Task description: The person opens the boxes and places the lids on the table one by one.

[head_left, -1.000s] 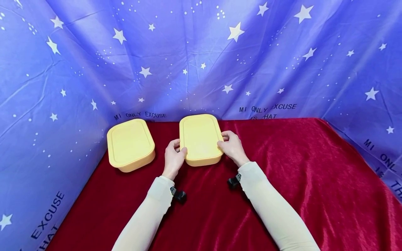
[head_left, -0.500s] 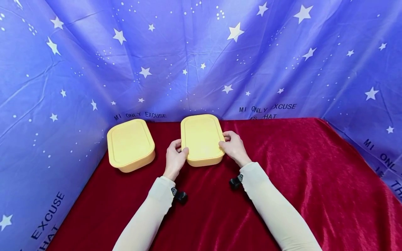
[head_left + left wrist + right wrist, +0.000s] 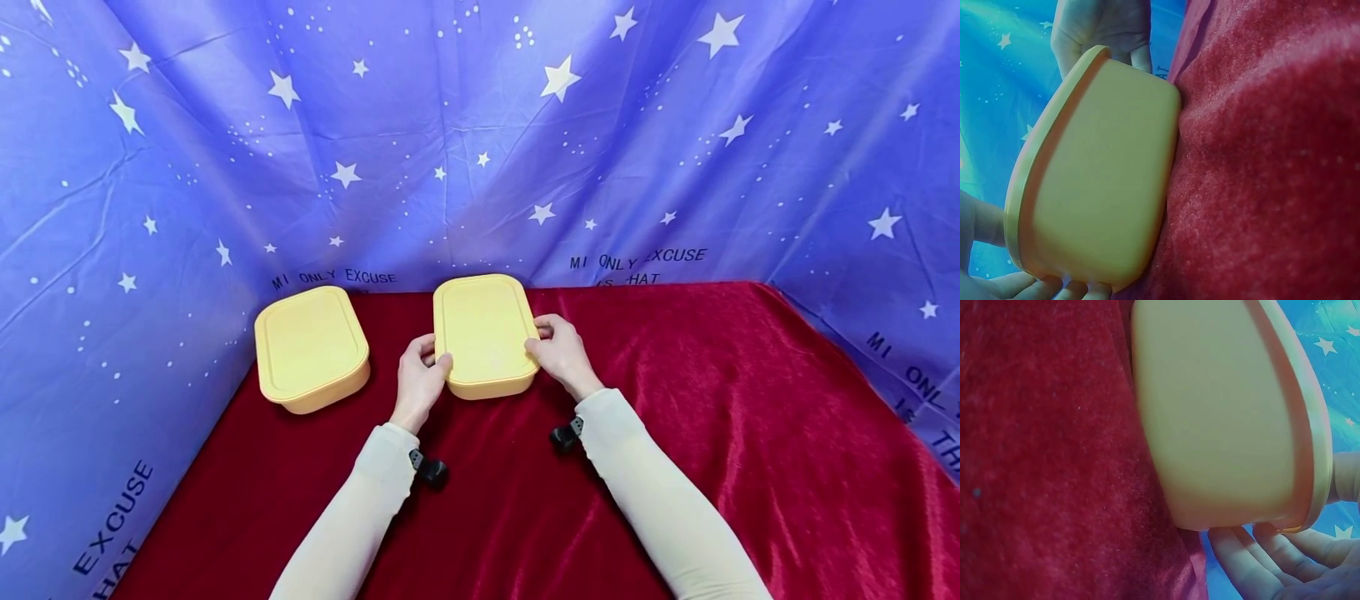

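A yellow lidded food container [image 3: 483, 329] sits on the red cloth in front of me, its lid on. My left hand [image 3: 420, 382] grips its left side, thumb on the lid's edge and fingers along the wall. On the opposite side my right hand [image 3: 562, 357] holds it the same way. The left wrist view shows the container's near wall [image 3: 1097, 162] with its base at the cloth and fingertips [image 3: 1044, 289] against its side. In the right wrist view, fingertips [image 3: 1222, 537] press on the wall and the thumb is at the lid's rim.
A second yellow lidded container [image 3: 313, 346] stands to the left, slightly turned. Red velvet cloth [image 3: 712, 400] covers the table. A blue star-printed curtain [image 3: 450, 108] hangs close behind and at both sides.
The held container has slid a little to the right with both hands on it, most of it in the first half second. The left container has stayed in place.
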Demonstrator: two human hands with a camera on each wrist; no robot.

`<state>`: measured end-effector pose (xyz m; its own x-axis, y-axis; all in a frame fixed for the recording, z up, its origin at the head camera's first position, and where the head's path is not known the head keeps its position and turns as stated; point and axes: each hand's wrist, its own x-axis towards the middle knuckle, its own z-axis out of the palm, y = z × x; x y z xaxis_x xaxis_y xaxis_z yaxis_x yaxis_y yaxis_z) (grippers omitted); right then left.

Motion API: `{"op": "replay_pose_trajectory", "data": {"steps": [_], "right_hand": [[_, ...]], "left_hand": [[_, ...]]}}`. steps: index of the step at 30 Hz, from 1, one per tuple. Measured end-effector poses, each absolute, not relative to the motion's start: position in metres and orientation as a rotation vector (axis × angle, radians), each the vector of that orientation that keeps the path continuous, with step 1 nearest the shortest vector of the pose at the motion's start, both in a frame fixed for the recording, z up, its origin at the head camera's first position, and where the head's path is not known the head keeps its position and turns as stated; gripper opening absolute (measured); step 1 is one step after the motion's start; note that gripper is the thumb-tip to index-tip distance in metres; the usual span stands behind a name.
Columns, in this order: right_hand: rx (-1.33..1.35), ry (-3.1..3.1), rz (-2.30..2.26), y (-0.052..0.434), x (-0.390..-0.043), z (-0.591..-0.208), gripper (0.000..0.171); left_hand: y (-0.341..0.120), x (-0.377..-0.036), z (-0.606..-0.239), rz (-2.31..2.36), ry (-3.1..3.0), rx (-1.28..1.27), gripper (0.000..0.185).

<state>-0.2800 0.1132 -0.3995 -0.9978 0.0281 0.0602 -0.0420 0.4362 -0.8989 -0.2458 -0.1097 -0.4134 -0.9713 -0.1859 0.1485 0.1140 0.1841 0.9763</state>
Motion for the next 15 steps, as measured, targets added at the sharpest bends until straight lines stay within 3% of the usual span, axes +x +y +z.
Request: {"op": "replay_pose_trajectory", "data": {"steps": [15], "right_hand": [[0.008, -2.630, 1.615, 0.1201, -0.2802, -0.4006, 0.044]], "left_hand": [[-0.1055, -0.2452, -0.4131, -1.929, -2.227, 0.056, 0.042]]}}
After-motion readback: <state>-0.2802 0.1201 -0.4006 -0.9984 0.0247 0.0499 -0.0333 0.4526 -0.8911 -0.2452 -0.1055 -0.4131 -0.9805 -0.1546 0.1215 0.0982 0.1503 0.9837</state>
